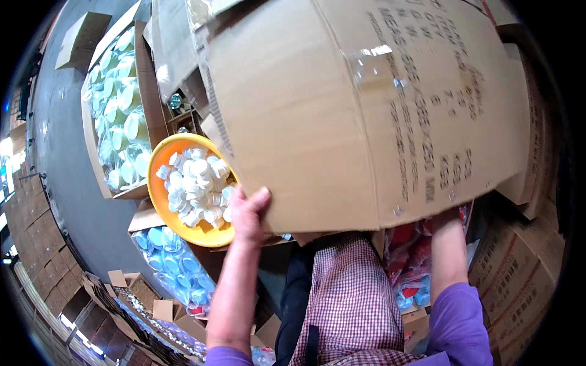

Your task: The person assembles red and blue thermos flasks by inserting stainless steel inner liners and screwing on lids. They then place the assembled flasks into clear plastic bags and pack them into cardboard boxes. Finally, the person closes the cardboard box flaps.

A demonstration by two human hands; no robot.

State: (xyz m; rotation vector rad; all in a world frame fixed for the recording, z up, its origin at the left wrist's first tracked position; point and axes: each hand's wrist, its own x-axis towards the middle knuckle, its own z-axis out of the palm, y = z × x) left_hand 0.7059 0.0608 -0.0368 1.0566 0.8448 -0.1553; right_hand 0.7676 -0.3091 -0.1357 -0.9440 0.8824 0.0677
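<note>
A large brown cardboard box (pixel 299 122), with dark print and clear tape across its seam, is tilted in front of me. My left hand (pixel 249 216) is closed on its near left corner, the thumb lying over the cardboard. My right forearm reaches in under the near edge at the right; that hand and its fingers are hidden behind the box. Right beside my left hand is a round yellow bowl (pixel 160 204) heaped with small white plastic caps (pixel 195 183).
At the left stands an open carton (pixel 91 143) of bagged pale green cups (pixel 119 100). Bagged blue cups (pixel 174 265) lie below the bowl, and bagged red and blue pieces (pixel 410 268) lie near my right forearm. Stacked cartons (pixel 519 274) rise at the right.
</note>
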